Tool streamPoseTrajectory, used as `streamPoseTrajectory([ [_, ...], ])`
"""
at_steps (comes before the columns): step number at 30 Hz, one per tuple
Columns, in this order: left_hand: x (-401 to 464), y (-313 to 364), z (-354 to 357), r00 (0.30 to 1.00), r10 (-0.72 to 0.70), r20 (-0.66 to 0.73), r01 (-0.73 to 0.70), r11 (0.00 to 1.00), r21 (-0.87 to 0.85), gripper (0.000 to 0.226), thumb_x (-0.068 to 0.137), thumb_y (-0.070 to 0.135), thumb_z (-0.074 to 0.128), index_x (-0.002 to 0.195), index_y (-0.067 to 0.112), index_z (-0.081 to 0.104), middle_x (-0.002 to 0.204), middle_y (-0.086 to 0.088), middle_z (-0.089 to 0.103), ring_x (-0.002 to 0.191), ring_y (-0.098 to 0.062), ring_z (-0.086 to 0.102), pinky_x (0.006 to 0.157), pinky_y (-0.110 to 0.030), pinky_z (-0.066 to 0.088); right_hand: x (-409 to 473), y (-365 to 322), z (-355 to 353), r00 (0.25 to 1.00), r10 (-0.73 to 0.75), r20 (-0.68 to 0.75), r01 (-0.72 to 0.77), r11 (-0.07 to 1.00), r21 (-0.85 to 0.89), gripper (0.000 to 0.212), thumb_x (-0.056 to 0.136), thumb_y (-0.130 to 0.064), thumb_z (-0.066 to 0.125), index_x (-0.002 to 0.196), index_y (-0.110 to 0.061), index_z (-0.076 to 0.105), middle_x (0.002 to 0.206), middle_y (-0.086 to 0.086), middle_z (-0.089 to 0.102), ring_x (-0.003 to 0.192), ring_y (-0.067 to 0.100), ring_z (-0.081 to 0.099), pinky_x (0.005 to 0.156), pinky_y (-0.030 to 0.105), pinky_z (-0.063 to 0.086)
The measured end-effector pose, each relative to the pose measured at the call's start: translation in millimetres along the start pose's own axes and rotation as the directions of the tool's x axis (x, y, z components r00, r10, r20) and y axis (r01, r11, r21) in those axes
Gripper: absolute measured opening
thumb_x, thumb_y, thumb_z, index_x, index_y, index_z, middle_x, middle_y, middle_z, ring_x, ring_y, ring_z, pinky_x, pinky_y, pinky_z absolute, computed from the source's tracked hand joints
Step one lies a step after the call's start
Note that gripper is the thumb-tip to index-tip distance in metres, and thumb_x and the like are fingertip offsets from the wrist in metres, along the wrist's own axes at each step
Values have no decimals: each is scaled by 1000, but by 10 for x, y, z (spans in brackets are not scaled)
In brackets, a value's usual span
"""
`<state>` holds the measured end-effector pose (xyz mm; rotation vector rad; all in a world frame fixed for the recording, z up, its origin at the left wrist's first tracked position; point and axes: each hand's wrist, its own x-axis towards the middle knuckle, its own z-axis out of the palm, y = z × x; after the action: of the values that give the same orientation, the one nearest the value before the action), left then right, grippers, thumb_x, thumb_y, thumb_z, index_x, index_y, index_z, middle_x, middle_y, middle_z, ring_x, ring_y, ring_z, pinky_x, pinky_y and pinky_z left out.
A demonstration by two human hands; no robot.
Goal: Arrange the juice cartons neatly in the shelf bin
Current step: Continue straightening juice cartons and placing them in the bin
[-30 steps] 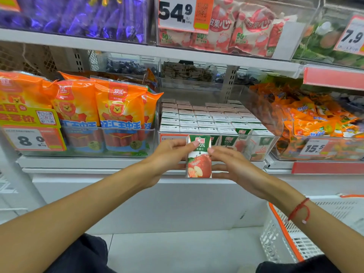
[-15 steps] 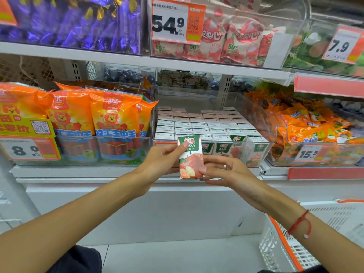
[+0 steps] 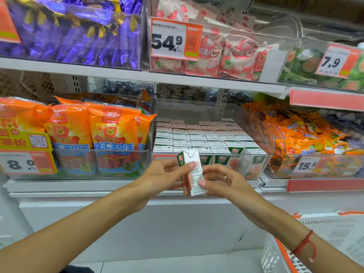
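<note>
A small green, white and red juice carton [image 3: 191, 171] is held upright in front of the shelf, its white side panel turned toward me. My left hand [image 3: 164, 175] grips its upper left part with the thumb across the front. My right hand [image 3: 220, 181] pinches its lower right edge. Just behind it stands the clear shelf bin [image 3: 256, 166], filled with several rows of the same cartons [image 3: 201, 137], tops up.
Orange sausage packs [image 3: 110, 133] fill the bin to the left, orange snack bags [image 3: 303, 134] the bin to the right. A shelf [image 3: 137, 75] with purple sweets and price tags hangs above. A white basket with orange trim [image 3: 279, 251] sits at lower right.
The carton has been turned between both hands, from its apple front facing me to its white side panel. The hands stay in front of the bin.
</note>
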<state>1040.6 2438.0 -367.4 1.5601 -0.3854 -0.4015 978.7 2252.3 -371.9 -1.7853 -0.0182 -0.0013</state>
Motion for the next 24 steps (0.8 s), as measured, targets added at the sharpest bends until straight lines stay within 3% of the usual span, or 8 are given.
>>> streamPoseTrajectory([
  [3,4,36,4,999,0,36,3,996,-92,25,88,37,65,112,27,66,104,7,75,97,-7,71,82,-17,56,9,-28,-24,995,53,89,-61,995,82,52,70,-30,76,120,-25,63,115,-3,71,106,11,68,92,25,54],
  [7,-12,45,-3,996,24,88,-16,995,-94,28,90,39,62,116,30,62,107,8,74,99,-6,70,80,-15,55,-17,-75,6,986,38,164,-48,997,57,52,74,-27,78,123,-26,61,114,-7,72,109,9,66,92,24,54],
  [13,-18,47,-38,990,37,136,-20,992,-125,31,82,43,63,112,32,62,106,8,75,99,-7,70,72,-13,54,-34,-56,50,1000,7,29,-8,1000,21,50,64,-33,82,112,-32,66,106,-8,74,99,10,70,93,31,53],
  [17,-9,42,-46,991,33,128,-24,997,-67,40,83,47,62,120,31,61,107,10,74,100,-6,70,80,-18,56,-46,-50,75,1000,3,-20,-3,1000,6,60,58,-41,86,113,-30,65,104,-8,74,95,9,71,87,26,55],
  [19,12,27,-43,997,59,53,-58,998,-31,29,83,46,63,110,35,65,100,15,75,94,-3,71,79,-19,57,-48,-49,91,994,-57,-94,51,997,-61,58,60,-38,85,113,-31,64,98,-12,74,91,4,69,78,19,55],
  [21,28,15,-14,993,110,-42,-111,993,-29,10,83,41,68,93,36,67,87,20,75,83,0,71,67,-15,56,-39,-34,113,972,-138,-190,107,981,-163,55,64,-31,88,113,-32,63,94,-15,73,88,2,68,78,19,55],
  [24,31,-22,65,980,171,-98,-174,984,-27,8,82,34,74,85,36,67,78,23,73,76,1,71,58,-12,52,-19,-15,169,938,-216,-272,120,937,-329,58,62,-34,89,112,-34,61,94,-14,70,85,0,65,77,19,54],
])
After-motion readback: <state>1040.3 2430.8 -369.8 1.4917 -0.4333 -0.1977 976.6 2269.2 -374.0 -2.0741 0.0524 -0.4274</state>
